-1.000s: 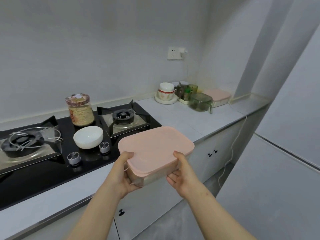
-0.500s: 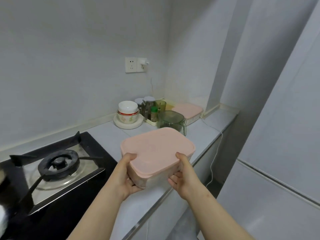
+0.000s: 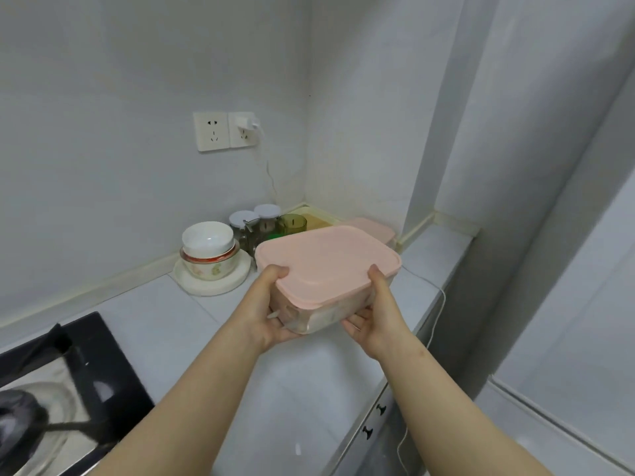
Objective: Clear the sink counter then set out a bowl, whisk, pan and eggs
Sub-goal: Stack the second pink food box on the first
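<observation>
I hold a clear rectangular container with a pink lid (image 3: 326,262) in the air above the white counter (image 3: 309,389). My left hand (image 3: 269,310) grips its near left corner, thumb on the lid and fingers underneath. My right hand (image 3: 376,314) grips its near right corner the same way. Behind it, in the corner, lies a second pink-lidded container (image 3: 378,230), mostly hidden. A white bowl (image 3: 208,238) sits stacked in a flowered bowl on a white plate (image 3: 209,283) at the back left.
Spice jars (image 3: 256,223) and a green cup (image 3: 292,223) stand by the back wall. The black gas stove (image 3: 68,389) fills the lower left. A white cable (image 3: 436,314) hangs over the counter's right edge. A grey fridge wall (image 3: 567,304) closes the right side.
I have carried the pink-lidded container forward and right, away from the stove, toward the counter's far corner. Both hands keep the same grip.
</observation>
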{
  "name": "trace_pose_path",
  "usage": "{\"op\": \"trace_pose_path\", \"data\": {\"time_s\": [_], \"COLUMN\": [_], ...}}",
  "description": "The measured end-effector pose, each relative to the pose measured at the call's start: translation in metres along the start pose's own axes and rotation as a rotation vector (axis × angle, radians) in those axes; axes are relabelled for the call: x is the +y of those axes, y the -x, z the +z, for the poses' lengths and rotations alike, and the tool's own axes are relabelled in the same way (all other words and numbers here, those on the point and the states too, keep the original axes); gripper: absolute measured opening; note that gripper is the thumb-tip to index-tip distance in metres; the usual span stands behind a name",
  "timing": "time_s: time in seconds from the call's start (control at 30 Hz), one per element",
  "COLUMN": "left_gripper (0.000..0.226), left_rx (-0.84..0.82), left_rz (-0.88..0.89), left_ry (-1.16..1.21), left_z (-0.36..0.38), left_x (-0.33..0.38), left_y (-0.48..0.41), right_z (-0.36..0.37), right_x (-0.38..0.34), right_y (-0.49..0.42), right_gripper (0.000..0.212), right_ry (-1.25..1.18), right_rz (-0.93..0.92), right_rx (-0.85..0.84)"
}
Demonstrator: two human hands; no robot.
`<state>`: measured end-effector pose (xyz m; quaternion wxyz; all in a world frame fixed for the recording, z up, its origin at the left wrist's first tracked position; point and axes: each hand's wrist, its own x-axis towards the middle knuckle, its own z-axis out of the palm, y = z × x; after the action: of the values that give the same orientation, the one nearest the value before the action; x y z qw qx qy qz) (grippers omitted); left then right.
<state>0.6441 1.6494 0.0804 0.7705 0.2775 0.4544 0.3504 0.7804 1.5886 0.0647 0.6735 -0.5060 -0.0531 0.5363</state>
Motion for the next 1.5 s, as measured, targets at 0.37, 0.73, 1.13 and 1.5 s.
{"op": "trace_pose_path", "data": {"time_s": [0.37,0.73,1.13,1.5], "left_gripper": [0.023,0.027,0.026,0.031], "left_rx": [-0.011,0.052,0.117,0.252], "left_rz": [-0.075,-0.12,-0.192,-0.215], "left_ry": [0.13,0.07,0.038,-0.084], "left_z": [0.129,0.176,0.195,0.217], "left_x": [0.025,0.03,0.03,0.038], "left_y": [-0.103,-0.187,-0.232,-0.246], "right_z": [-0.033,-0.061,-0.07,-0.08], "right_x": [-0.103,-0.129,-0.12,-0.123], "right_y": [-0.135,-0.215,-0.252,-0.247], "right_gripper": [0.053,0.034,0.045,0.053], "right_ry": [0.038,-0.045,0.062,0.069], "right_rz": [0.014,0.053,0.128,0.196], "right_rx": [0.064,0.185,0.245,0.16]}}
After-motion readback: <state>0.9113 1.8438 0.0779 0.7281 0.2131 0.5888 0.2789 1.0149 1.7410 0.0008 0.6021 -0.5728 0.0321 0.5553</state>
